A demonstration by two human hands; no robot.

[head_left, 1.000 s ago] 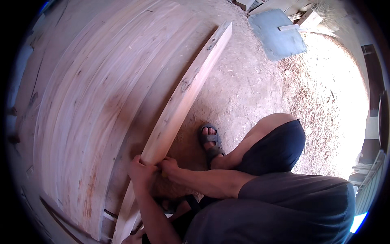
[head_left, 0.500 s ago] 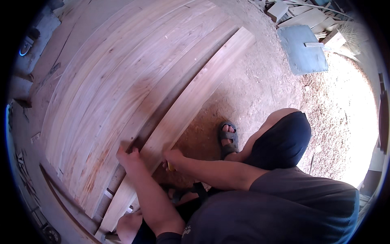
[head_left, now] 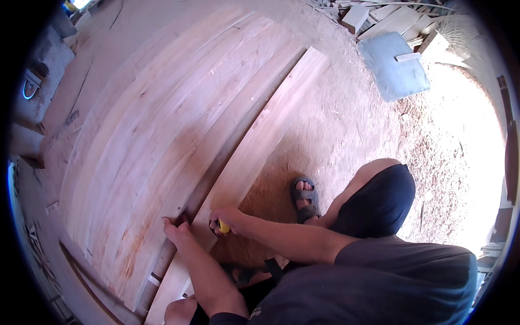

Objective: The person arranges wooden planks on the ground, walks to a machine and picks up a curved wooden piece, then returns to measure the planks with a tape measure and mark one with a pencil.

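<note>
My left hand (head_left: 177,232) rests at the dark gap between a wide panel of joined wooden boards (head_left: 146,130) and a separate long plank (head_left: 260,143). Its thumb and fingers are apart, partly over the panel's edge; some fingertips are hidden in the gap. My right hand (head_left: 230,218) is closed around a small yellow and black tape measure (head_left: 223,226), held over the near edge of the plank. The hand covers much of the tape measure, and no drawn-out blade can be made out.
My sandalled foot (head_left: 304,196) is on the dusty floor beside the plank. A grey-blue square sheet (head_left: 394,70) lies farther right, with a small wood strip (head_left: 408,57) on it. Behind it are piled offcuts (head_left: 392,24); wood shavings (head_left: 447,162) cover the bright right side.
The view has shifted slightly. My right hand has moved onto the plank's near edge, showing more of the yellow tape measure. My left hand stays at the gap, its fingers slightly repositioned.
</note>
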